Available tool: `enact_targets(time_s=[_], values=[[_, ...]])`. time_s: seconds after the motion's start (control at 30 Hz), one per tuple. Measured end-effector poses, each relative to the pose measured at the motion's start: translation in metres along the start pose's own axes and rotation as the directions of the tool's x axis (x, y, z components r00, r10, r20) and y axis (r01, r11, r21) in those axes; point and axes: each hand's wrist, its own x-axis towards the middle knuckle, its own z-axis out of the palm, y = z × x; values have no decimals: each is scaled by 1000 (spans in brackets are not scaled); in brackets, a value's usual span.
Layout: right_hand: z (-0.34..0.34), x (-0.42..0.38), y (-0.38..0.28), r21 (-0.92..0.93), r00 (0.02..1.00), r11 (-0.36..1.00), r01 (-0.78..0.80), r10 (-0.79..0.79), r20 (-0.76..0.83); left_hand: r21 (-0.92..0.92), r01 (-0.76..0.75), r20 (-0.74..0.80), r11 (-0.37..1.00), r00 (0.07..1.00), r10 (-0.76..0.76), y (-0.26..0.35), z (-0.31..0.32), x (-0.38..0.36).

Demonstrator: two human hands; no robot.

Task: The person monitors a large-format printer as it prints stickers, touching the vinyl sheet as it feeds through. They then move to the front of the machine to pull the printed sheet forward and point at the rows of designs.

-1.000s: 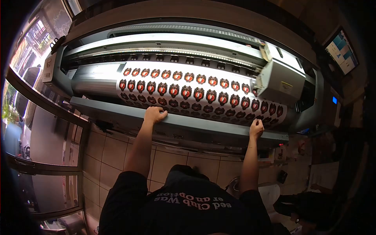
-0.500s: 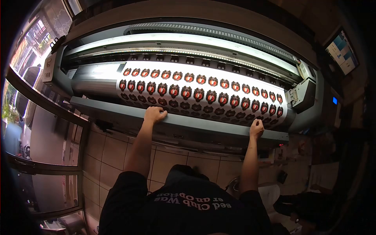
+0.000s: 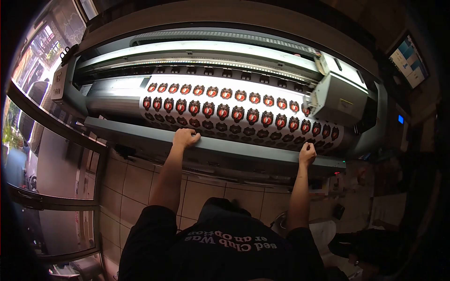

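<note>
A wide-format printer (image 3: 117, 96) stretches across the view. A white printed sheet (image 3: 243, 96) covered with several rows of red and black badge prints comes out over its front. My left hand (image 3: 185, 137) rests with curled fingers on the sheet's lower edge at the printer's grey front rail (image 3: 243, 149). My right hand (image 3: 307, 153) is closed on the sheet's lower edge near its right end. The grey print carriage (image 3: 337, 98) sits over the sheet's right part.
Beige tiled floor (image 3: 136, 182) lies below the printer. A glass window with a metal frame (image 3: 42, 126) runs along the left. A lit monitor (image 3: 408, 61) hangs at the upper right. Dark clutter and white items (image 3: 356, 234) lie on the floor at lower right.
The print carriage moved to the far right end half a second ago and has come back left over the sheet. Both hands stay in place on the sheet's edge.
</note>
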Motion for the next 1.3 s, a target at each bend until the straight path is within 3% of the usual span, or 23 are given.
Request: enact_targets(time_s=[0.6,0.7,0.87,1.3], values=[[1,0,-1,-32,1000,999,16,-16,-5,3,44,6,999,999,-44,4,-3,-2],[0,-1,-1,-22,1000,999,28,-28,-7,-15,76,77,997,994,-75,6,-7,-2],[0,0,-1,-5,999,999,38,-38,-10,51,83,67,995,994,-87,7,-8,-3],[-3,-1,-3,-10,999,1000,-17,17,35,25,117,111,993,987,-119,6,-7,0]])
